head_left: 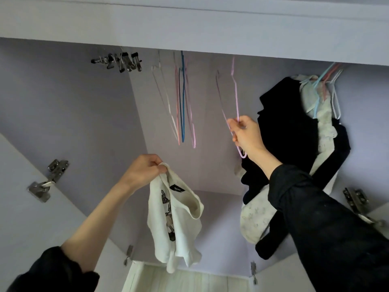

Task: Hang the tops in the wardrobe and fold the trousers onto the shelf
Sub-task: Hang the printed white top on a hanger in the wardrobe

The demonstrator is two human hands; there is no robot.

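I look up into an open lilac wardrobe. My left hand [147, 168] pinches the collar of a white printed top [174, 224], which dangles below it in the middle of the opening. My right hand [245, 134] is raised higher and grips the lower wire of a pink hanger [235, 87] that hangs from the rail above. Black and pale patterned tops [294, 127] hang on hangers right of that hand; my right forearm crosses in front of them.
Several bare wire hangers [182, 98], white, pink and blue, hang left of the pink one. Clip hangers [121, 61] bunch at the upper left. Door hinges [49, 180] sit on the open door at left and at right [355, 199]. Pale flooring [189, 279] shows at the bottom.
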